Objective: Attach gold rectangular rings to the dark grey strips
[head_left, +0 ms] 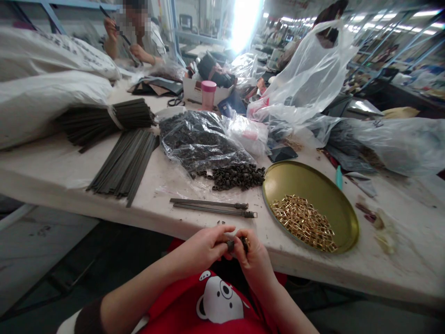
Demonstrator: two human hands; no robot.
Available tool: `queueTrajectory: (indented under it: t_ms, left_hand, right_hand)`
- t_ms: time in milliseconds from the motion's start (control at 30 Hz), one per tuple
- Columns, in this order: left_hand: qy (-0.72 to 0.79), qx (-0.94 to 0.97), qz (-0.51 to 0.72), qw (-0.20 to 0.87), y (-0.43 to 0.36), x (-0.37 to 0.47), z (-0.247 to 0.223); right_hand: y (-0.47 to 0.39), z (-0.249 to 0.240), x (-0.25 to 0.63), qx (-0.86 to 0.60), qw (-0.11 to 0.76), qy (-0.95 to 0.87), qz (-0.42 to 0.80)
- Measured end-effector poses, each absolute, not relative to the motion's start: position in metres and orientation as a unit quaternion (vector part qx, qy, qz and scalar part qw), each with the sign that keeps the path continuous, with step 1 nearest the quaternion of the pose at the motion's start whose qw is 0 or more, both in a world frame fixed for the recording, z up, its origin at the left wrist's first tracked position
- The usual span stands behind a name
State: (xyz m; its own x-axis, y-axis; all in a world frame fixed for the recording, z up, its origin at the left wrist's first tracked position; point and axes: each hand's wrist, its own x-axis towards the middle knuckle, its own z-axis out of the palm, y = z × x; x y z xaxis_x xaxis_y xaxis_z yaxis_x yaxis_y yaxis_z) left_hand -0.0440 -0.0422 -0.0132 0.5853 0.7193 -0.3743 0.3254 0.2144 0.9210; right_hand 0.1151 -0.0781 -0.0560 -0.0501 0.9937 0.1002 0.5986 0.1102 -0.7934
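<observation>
Both hands meet at the table's front edge. My left hand (212, 245) and my right hand (251, 253) pinch a small dark strap piece (230, 246) between them, with a bit of gold metal showing at the right fingers. Just beyond them lie two dark straps (208, 206) with buckles at their right ends. A heap of small black loops (238, 177) spills from a clear plastic bag (205, 139). On the right, a round gold tray (313, 178) holds many gold buckles (302, 220).
Bundled dark strips (127, 160) lie at the left beside white sacks (52, 88). A pink-lidded jar (208, 95), a box and plastic bags (306, 69) stand farther back. Across the table, a person (139, 41) holds a dark strip.
</observation>
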Motion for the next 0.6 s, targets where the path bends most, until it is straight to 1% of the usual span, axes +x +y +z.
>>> queueTrajectory:
  t_ms: [133,333,600]
  left_hand:
    - [0.446,0.639,0.141,0.611,-0.042,-0.042,-0.015]
    - [0.429,0.695,0.033,0.576,-0.040,-0.049,-0.009]
    - [0.423,0.711,0.020,0.562,-0.043,-0.048,-0.003]
  right_hand:
    - [-0.079,-0.056,0.115,-0.594,0.317,-0.668,0.319]
    - [-0.082,-0.059,0.116,-0.603,0.329,-0.648,0.329]
    - [-0.091,-0.059,0.114,-0.567,0.355,-0.675,0.311]
